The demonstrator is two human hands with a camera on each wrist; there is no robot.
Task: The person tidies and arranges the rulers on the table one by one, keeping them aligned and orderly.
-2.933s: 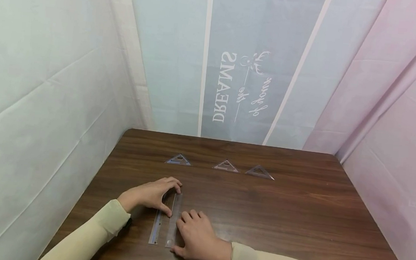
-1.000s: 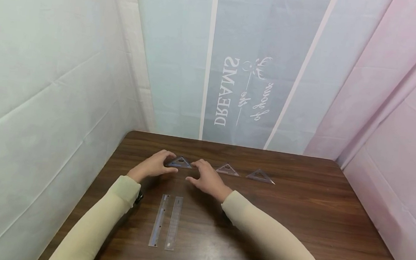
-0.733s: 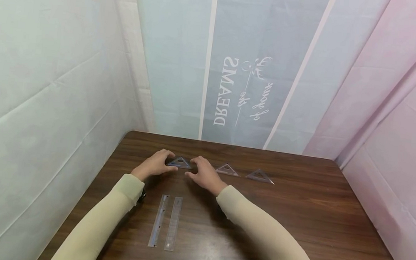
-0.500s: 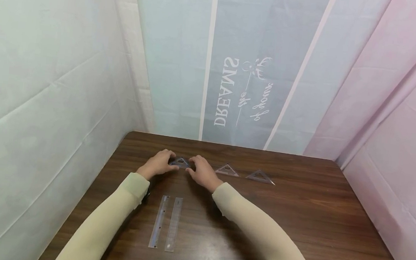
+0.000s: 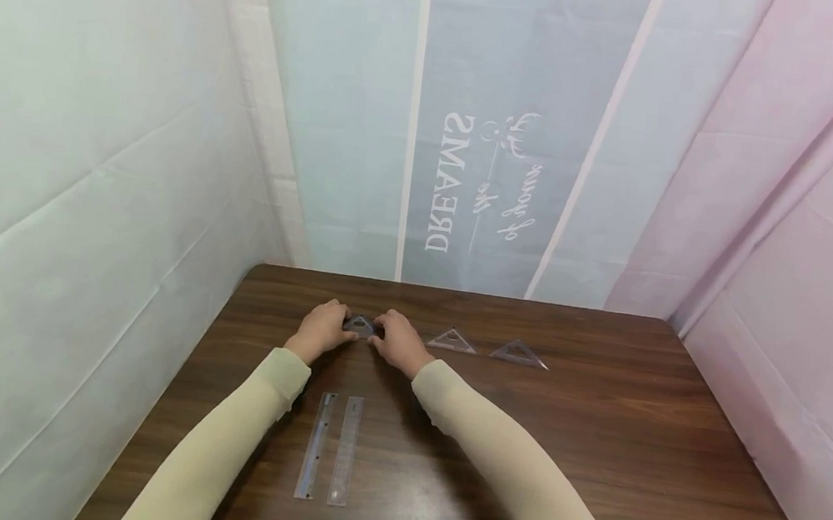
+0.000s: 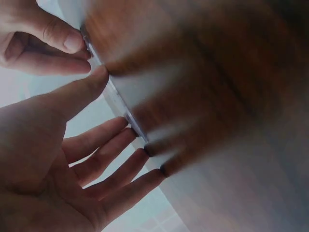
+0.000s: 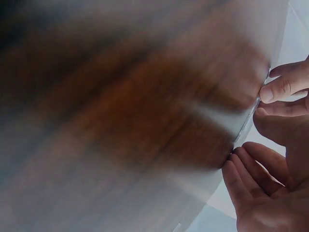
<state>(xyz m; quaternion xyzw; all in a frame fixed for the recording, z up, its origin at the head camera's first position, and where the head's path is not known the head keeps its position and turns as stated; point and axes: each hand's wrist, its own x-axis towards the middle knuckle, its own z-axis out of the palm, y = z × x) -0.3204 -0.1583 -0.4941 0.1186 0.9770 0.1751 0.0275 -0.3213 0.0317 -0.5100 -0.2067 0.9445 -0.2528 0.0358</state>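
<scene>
Left hand (image 5: pixel 322 329) and right hand (image 5: pixel 400 340) grip a clear, blue-tinted plastic triangle (image 5: pixel 362 334) (opposite ends) near the brown wood-grain counter (image 5: pixel 596 428)'s far edge.

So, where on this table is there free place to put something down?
Most room: the table between the right sleeve, two triangles and the right edge. Smaller: between the rulers and that sleeve. Crowded: back left, where the left hand and right hand flank another triangle.
</scene>
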